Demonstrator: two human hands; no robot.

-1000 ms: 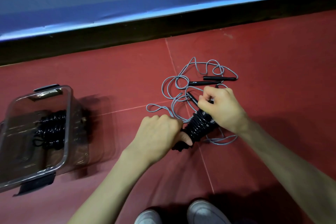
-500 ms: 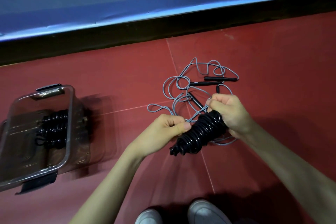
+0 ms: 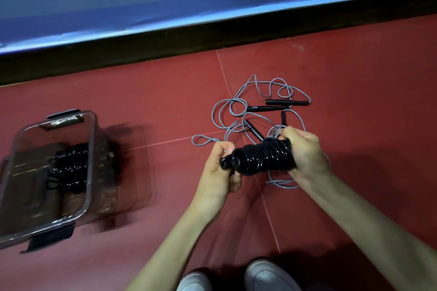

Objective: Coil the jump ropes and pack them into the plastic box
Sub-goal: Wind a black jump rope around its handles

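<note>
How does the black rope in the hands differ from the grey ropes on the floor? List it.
1. The black rope is wound into a tight bundle; the grey ropes lie in loose tangled loops.
2. The black rope is held up between the left hand and right hand; the grey ropes rest on the red floor.
3. The black rope looks thick and glossy; the grey ropes look thin and dull.
Shared: none is in the box yet.
</note>
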